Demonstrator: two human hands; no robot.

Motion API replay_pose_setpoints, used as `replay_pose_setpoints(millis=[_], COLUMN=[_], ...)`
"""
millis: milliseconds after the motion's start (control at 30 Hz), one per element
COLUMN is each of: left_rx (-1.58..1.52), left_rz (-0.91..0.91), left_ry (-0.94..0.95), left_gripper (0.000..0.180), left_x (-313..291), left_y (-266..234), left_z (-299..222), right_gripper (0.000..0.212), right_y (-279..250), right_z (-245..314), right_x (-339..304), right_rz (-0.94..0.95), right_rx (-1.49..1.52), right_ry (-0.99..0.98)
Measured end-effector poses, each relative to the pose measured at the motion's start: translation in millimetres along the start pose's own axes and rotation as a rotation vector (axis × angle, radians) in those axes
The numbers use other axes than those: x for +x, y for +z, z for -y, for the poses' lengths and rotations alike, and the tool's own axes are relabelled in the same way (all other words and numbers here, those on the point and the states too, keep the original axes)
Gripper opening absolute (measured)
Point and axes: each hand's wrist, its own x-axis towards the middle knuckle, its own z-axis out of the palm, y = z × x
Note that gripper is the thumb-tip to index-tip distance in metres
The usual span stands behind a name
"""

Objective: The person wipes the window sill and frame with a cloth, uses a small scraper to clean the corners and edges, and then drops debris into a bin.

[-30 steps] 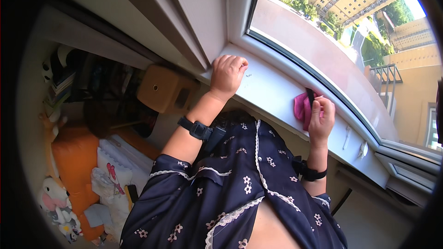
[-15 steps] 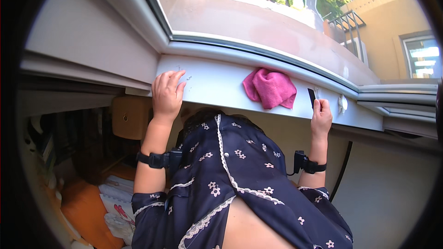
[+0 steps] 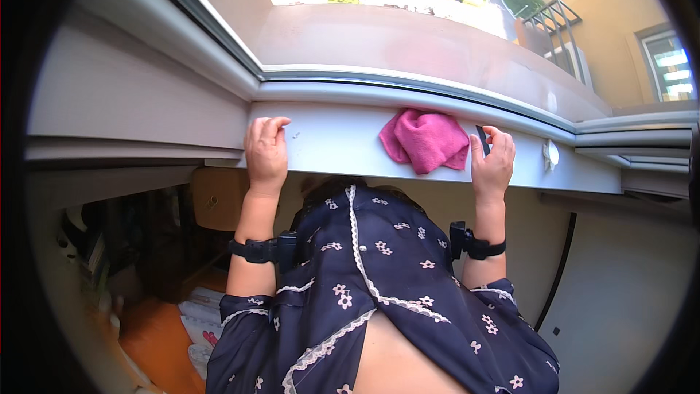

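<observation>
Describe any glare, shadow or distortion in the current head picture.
Head view: daylight bleaches the pale ground outside, while the pink cloth shows clearly; head view: the tan box-like item sits in shade; head view: the window frame bends and the picture's corners go black.

Cloth [image 3: 426, 142] pink; strip [image 3: 482, 136] blk; sill [image 3: 335, 135] wht; shirt [image 3: 397, 270] navy, pale floral patt.

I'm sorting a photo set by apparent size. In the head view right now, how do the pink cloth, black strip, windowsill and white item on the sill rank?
1. Windowsill
2. Pink cloth
Unranked, both smaller: white item and black strip; the right hand may hide part of the strip.
</observation>
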Motion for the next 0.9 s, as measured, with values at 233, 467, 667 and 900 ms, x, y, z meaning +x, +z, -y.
replay_pose_setpoints(millis=[233,467,667,900], left_rx=[-0.077,-0.115,-1.064,-1.638], left_rz=[-0.045,-0.086,-0.258,0.198], left_ry=[-0.029,-0.119,-0.600,-1.360], left_gripper=[0.016,0.025,0.014,0.042], left_x=[-15.5,-40.2,-68.9,-105.8], left_y=[-9.3,-32.3,-32.2,-11.5], left_z=[5.7,16.7,27.4,42.6], right_gripper=[0.043,0.042,0.035,0.025], right_y=[23.5,24.1,89.3,131.8], right_z=[69.1,118.7,194.8,255.6], right_x=[-5.6,-5.8,-30.5,-22.3], right_rz=[0.273,0.239,0.671,0.690], right_rx=[0.169,0.274,0.795,0.968], right_ry=[-0.525,-0.718,-0.784,-0.736])
